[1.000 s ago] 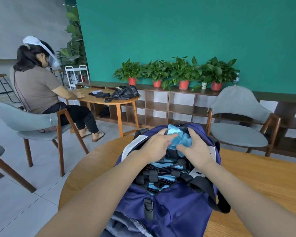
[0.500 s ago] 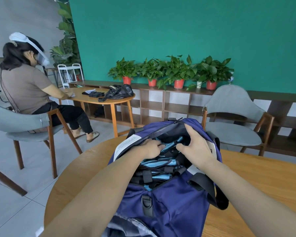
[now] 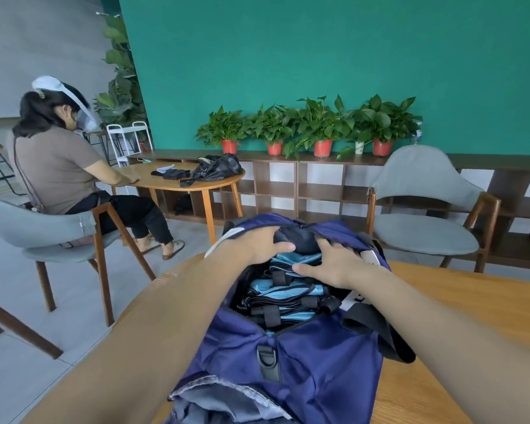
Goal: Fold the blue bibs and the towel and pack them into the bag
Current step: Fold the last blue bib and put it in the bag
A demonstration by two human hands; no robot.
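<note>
Left hand (image 3: 262, 247) flat at the far left of the bag's mouth, fingers straight and reaching right, pressing on the dark fabric at the far end of the opening; nothing gripped. Right hand (image 3: 331, 266) spread wide just beside it, fingers splayed and laid on the top of the blue bibs (image 3: 288, 293), thumb pointing left across the pile; pressing, not pinching. Both forearms stretched in from the near edge, one on each side of the bag.

Under the hands, bibs stacked flat inside the navy bag (image 3: 306, 362), light blue layers with dark edges and short black strap tabs poking out toward the viewer. Towel not clearly picked out among the layers. Bag open at the top, standing on the round wooden worktop (image 3: 459, 304), black strap (image 3: 377, 332) draped over its right side, a black buckle on the near end. Grey cloth (image 3: 224, 402) bunched at the bag's near end, low in view.

Further out: empty grey chair (image 3: 423, 215) to the right past the worktop, a low wooden shelf (image 3: 288, 185) along the green wall with a row of potted plants (image 3: 318, 130) in red pots. To the left, a seated person (image 3: 58, 166) in a headset at a second round table (image 3: 178, 182) carrying a black bag (image 3: 218, 169).
</note>
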